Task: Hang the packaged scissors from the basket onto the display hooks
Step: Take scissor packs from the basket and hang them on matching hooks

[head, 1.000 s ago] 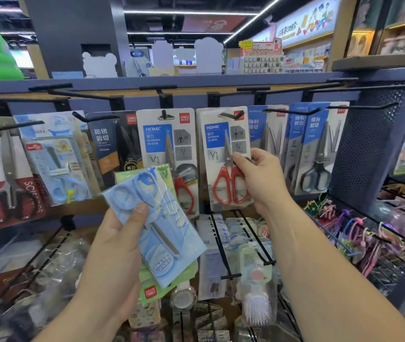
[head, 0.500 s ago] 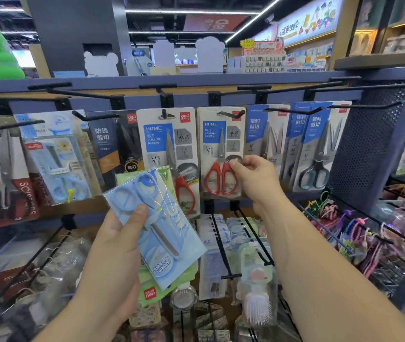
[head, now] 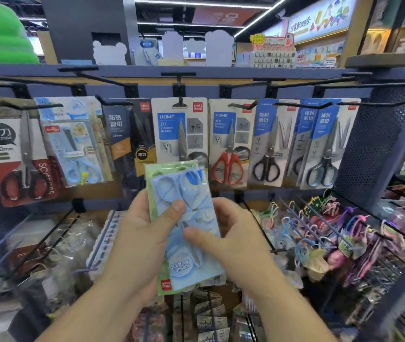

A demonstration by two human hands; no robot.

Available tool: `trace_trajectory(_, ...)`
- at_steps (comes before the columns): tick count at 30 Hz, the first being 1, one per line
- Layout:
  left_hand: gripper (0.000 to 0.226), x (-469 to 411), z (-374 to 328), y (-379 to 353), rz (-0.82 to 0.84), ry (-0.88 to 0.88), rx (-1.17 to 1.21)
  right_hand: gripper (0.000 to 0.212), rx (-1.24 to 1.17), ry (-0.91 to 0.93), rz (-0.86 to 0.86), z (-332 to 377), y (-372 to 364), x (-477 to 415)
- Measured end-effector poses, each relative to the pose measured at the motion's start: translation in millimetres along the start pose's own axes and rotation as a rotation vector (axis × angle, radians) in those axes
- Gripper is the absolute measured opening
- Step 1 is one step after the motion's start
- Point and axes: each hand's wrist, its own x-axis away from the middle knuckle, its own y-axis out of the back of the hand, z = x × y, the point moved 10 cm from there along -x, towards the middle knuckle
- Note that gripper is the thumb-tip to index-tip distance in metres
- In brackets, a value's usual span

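Observation:
I hold a small stack of packaged scissors in front of the rack: a blue pack [head: 191, 245] on top and a green pack [head: 156, 183] behind it. My left hand [head: 142, 238] grips the stack from the left, thumb across the blue front. My right hand [head: 231, 240] holds its right side, thumb on the blue pack. Above, black display hooks [head: 112, 102] carry hung scissors, among them a red-handled pack [head: 228, 144] on its hook. The basket is not in view.
Long empty hook arms [head: 369, 85] stick out toward me from the top rail. A blue perforated side panel [head: 379, 144] closes the rack on the right. Below are wire racks with small packaged goods [head: 211, 319] and colourful hair ties [head: 344, 233].
My right hand let go of the red-handled pack, which now hangs on its hook, and came down to the stack. My left hand brought the stack to the centre.

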Motion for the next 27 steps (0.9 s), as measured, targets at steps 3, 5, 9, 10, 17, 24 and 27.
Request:
trace_trajectory(3, 0.032, 4.9, 3.3, 4.6, -0.03, 0.003, 0.0, 0.022, 0.065, -0.022, 0.012, -9.5, -7.1, 8.3)
trace_trajectory(5, 0.031, 8.0, 3.2, 16.0, -0.085, 0.002, 0.019, 0.02, 0.176, -0.082, 0.084, -19.3, -12.4, 13.2)
trace_trajectory(9, 0.031, 13.0, -4.2, 45.7, -0.203, -0.033, 0.04, 0.026, 0.161, -0.152, 0.17, -28.1, -27.8, 16.7)
trace_trajectory(10, 0.032, 14.0, -6.6, 51.4, -0.213, -0.038, 0.047, 0.024, 0.127, -0.167, 0.147, -28.7, -29.2, 15.9)
trace_trajectory(17, 0.028, 18.6, -28.3, 105.1, -0.278, -0.092, 0.04, 0.034, -0.1, -0.161, 0.034, -22.9, -55.7, 8.7)
trace_trajectory(24, 0.04, 13.7, -57.4, 178.8, -0.296, -0.132, -0.007, 0.039, -0.199, -0.073, 0.07, 6.1, -100.2, -16.4)
trace_trajectory(27, 0.062, 4.6, -66.8, 199.5, -0.179, -0.094, -0.053, 0.032, 0.01, -0.011, 0.173, 37.0, -119.0, -27.9)
